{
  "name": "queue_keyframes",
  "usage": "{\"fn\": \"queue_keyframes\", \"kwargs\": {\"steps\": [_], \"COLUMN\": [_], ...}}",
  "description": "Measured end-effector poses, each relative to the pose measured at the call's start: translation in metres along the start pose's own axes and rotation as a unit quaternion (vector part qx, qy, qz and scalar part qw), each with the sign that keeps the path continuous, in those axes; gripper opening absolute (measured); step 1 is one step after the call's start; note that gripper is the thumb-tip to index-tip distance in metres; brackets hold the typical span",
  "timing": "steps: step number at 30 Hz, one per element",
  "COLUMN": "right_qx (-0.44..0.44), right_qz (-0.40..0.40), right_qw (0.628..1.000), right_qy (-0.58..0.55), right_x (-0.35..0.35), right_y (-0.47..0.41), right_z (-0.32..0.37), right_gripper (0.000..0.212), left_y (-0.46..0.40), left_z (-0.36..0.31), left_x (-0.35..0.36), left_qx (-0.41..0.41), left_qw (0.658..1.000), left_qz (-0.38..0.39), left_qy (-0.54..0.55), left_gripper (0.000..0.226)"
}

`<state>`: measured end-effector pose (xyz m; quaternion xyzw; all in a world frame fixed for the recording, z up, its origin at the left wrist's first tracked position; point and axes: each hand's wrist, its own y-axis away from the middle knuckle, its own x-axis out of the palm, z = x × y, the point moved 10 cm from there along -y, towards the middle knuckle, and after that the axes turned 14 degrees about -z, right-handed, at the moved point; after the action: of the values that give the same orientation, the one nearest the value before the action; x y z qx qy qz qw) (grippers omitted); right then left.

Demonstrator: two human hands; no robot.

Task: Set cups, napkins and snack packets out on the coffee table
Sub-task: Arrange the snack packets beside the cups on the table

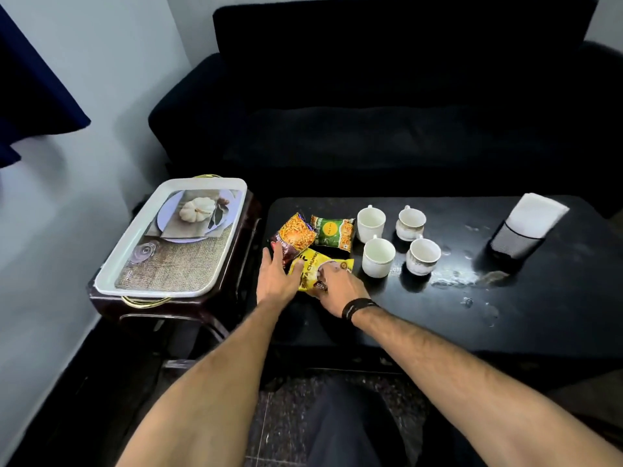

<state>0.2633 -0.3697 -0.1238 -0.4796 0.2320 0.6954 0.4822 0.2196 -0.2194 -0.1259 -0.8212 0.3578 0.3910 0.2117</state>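
Three snack packets lie at the left end of the black coffee table (pixel 438 325): an orange-and-brown packet (pixel 295 235), a green packet (pixel 332 232) and a yellow packet (pixel 315 269). My left hand (pixel 278 281) lies flat on the left edge of the yellow packet, fingers spread and touching the orange one. My right hand (pixel 338 288) pinches the yellow packet's near right side. Several white cups (pixel 397 244) stand in two rows just right of the packets. White napkins (pixel 536 214) stand in a black mesh holder (pixel 512 242) at the far right.
An empty white serving tray (pixel 172 237) with gold handles rests on a dark side table (pixel 175 308) left of the coffee table. A black sofa (pixel 387 106) runs behind both. Pale smudges mark the tabletop near the holder. My legs are below the table's near edge.
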Motion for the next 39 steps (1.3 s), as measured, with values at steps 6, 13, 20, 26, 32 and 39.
{"fn": "queue_keyframes", "kwargs": {"steps": [6,13,20,26,32,39], "right_qx": [-0.031,-0.061,-0.046,0.024,-0.084,-0.049], "right_qz": [-0.116,-0.027,-0.002,-0.071,-0.153,-0.012], "right_qw": [0.992,0.993,0.983,0.992,0.974,0.994], "right_qy": [-0.023,0.095,0.176,0.101,0.142,0.097], "right_x": [-0.026,-0.019,0.008,-0.002,-0.021,0.030], "right_y": [-0.024,-0.101,-0.114,-0.127,-0.113,-0.100], "right_z": [0.008,-0.009,-0.027,-0.022,-0.001,-0.021], "right_gripper": [0.021,0.066,0.073,0.063,0.042,0.072], "left_y": [-0.016,-0.055,-0.073,-0.089,-0.079,-0.079], "left_z": [-0.006,-0.033,-0.028,-0.012,0.001,0.002], "left_x": [0.006,0.020,0.047,0.031,0.015,0.050], "left_qx": [0.052,0.205,0.227,0.038,0.175,0.180], "left_qw": [0.998,0.974,0.946,0.994,0.979,0.974], "left_qz": [-0.045,0.034,0.093,0.002,-0.054,-0.002], "left_qy": [0.004,-0.086,-0.213,-0.103,-0.088,-0.134], "left_gripper": [0.063,0.064,0.062,0.071,0.058,0.057]}}
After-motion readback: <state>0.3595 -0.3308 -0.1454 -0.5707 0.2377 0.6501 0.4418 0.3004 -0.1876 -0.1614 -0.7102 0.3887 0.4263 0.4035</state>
